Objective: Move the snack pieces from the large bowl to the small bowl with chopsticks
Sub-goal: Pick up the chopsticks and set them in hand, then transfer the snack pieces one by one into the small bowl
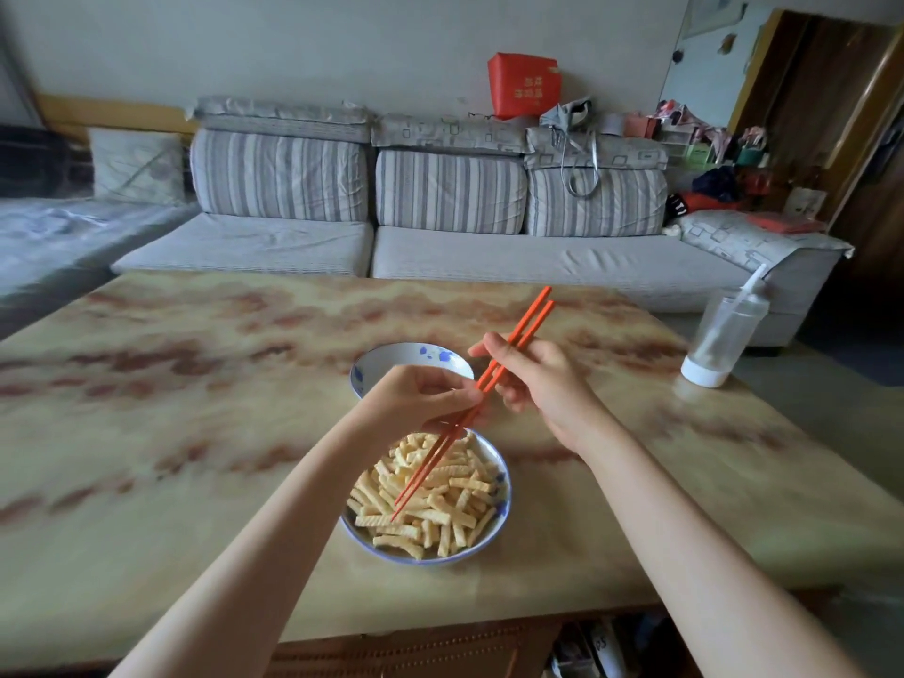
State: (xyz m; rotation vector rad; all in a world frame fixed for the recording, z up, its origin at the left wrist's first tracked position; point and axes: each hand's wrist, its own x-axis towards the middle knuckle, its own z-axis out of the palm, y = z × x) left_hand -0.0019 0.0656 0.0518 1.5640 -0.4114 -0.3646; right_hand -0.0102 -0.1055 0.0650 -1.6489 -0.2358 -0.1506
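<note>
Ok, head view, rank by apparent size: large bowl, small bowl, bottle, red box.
1. large bowl
2. small bowl and bottle: too alike, left hand hides part of the bowl
3. red box, though farthest away

Large bowl (505, 491): white, blue rim, upright on table at near centre. Snack pieces (442, 516): pale yellow crinkle-cut sticks, heaped loose, filling it. Small bowl (413, 355): white with blue blotches, upright just beyond the large one, near side hidden; contents cannot be seen. Chopsticks (484, 379): orange pair, tilted, tips down among the snacks, held by right hand (535, 379) and pinched mid-shaft by left hand (420, 398).
</note>
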